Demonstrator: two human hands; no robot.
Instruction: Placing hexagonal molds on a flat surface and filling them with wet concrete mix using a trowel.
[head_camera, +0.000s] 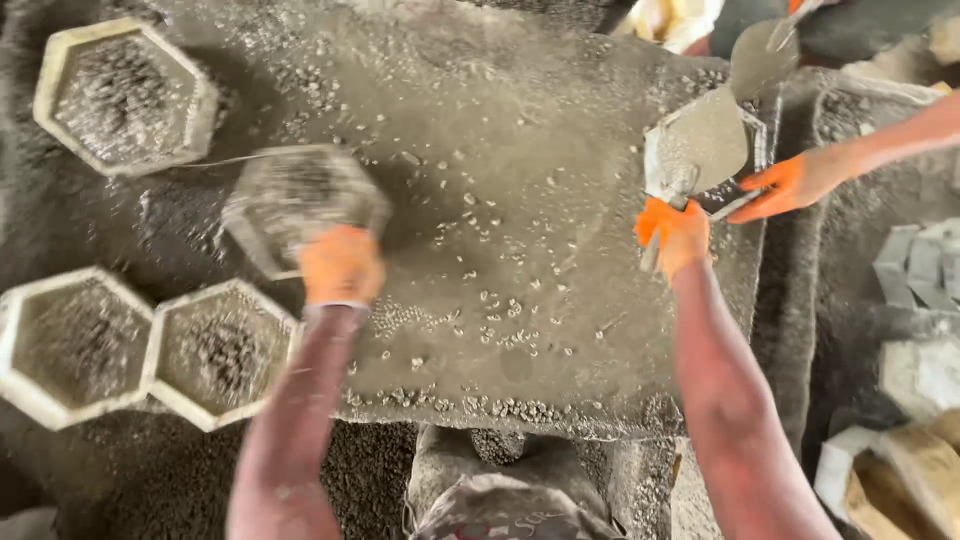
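— Nearest you, what's that grey bag (510, 505) below the slab edge?

— Can't tell what's in it. Your left hand (341, 265) is clamped on the blurred hexagonal mould (300, 200) on the gritty table (520, 150). Holding wet concrete mix, it's probably heavy and slick, so grip the rim. Your right hand (677, 235) is closed on the trowel (700, 150), beside a co-worker's gloved hand (790, 185).

— The others?

— Three filled moulds (120, 95) sit at left.

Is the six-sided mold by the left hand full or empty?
Full, it seems. The hexagonal mold at the left hand shows grey, gravelly mix up near its rim, though blurred.
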